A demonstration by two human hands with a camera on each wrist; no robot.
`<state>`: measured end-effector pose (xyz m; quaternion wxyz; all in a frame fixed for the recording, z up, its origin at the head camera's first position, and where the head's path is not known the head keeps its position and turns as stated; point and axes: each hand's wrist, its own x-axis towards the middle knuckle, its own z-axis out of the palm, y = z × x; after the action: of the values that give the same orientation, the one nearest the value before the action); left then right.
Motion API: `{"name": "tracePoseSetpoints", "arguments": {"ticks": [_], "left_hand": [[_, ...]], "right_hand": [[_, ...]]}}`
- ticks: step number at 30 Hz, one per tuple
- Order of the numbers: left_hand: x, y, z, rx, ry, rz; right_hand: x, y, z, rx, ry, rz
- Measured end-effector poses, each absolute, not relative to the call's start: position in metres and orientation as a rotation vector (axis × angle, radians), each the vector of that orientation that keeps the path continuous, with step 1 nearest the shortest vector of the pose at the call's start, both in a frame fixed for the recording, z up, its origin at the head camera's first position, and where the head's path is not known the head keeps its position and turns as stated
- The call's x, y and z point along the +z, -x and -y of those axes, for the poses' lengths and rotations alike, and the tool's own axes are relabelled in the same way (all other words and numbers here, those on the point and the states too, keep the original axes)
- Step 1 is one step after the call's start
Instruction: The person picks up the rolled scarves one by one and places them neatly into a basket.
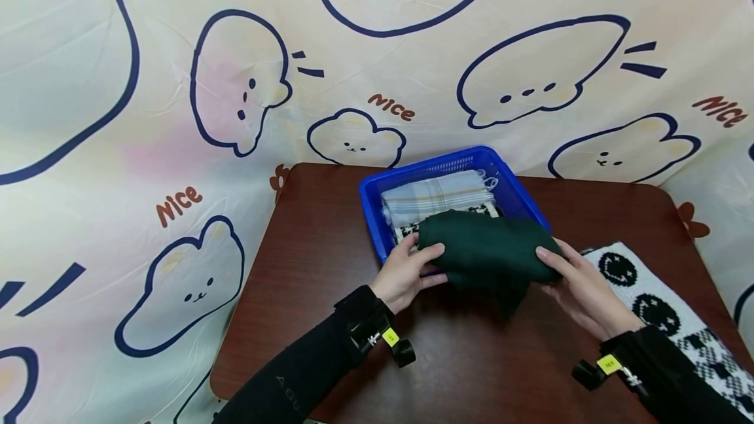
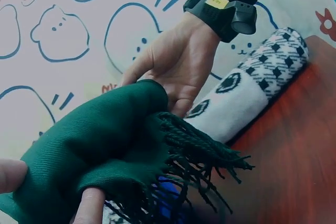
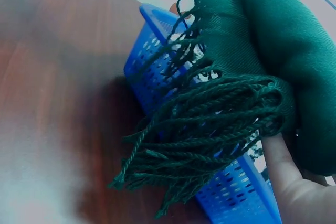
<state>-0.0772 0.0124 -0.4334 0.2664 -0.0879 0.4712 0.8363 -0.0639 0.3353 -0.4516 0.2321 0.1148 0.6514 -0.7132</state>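
A folded dark green scarf (image 1: 489, 244) is held between both hands at the near side of a blue basket (image 1: 372, 218). The left hand (image 1: 406, 275) grips its left end, thumb on top and fingers below. At the other end the right hand (image 1: 589, 293) pinches it the same way. Twisted fringe (image 3: 199, 124) hangs from the scarf in the right wrist view. Inside the basket lie a light blue striped scarf (image 1: 438, 195) with pale tassels and a black-and-white patterned cloth (image 1: 483, 209), partly hidden by the green scarf.
A black-and-white knitted scarf (image 1: 648, 293) with round smiling faces and checks lies on the right of the brown table (image 1: 318, 267), partly behind the right arm. A cartoon-printed sheet (image 1: 247, 84) hangs behind the table. Both wrists wear black camera mounts.
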Motion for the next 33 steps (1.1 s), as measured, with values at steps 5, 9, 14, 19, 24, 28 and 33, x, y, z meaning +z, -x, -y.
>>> {"name": "tracePoseSetpoints", "arguments": {"ticks": [5,9,14,19,24,28,33], "left_hand": [[-0.428,0.083,-0.008,2.279,0.242,-1.267],[-0.424,0.088,-0.006,2.303,0.253,-1.277],[-0.423,0.095,-0.003,2.340,0.265,-1.273],[-0.422,0.102,0.001,2.365,0.290,-1.255],[-0.422,0.109,0.004,2.402,0.339,-1.230],[-0.422,0.115,0.005,2.426,0.373,-1.202],[-0.423,0.122,0.007,2.447,0.404,-1.181]], "right_hand": [[-0.444,0.079,-0.329,-1.946,-0.314,-1.776],[-0.439,0.091,-0.324,-1.971,-0.295,-1.756],[-0.435,0.105,-0.317,-1.980,-0.248,-1.758],[-0.432,0.120,-0.308,-1.986,-0.253,-1.753],[-0.429,0.131,-0.300,-2.042,-0.224,-1.696],[-0.427,0.140,-0.294,-2.060,-0.205,-1.668],[-0.426,0.152,-0.287,-2.080,-0.179,-1.652]]}}
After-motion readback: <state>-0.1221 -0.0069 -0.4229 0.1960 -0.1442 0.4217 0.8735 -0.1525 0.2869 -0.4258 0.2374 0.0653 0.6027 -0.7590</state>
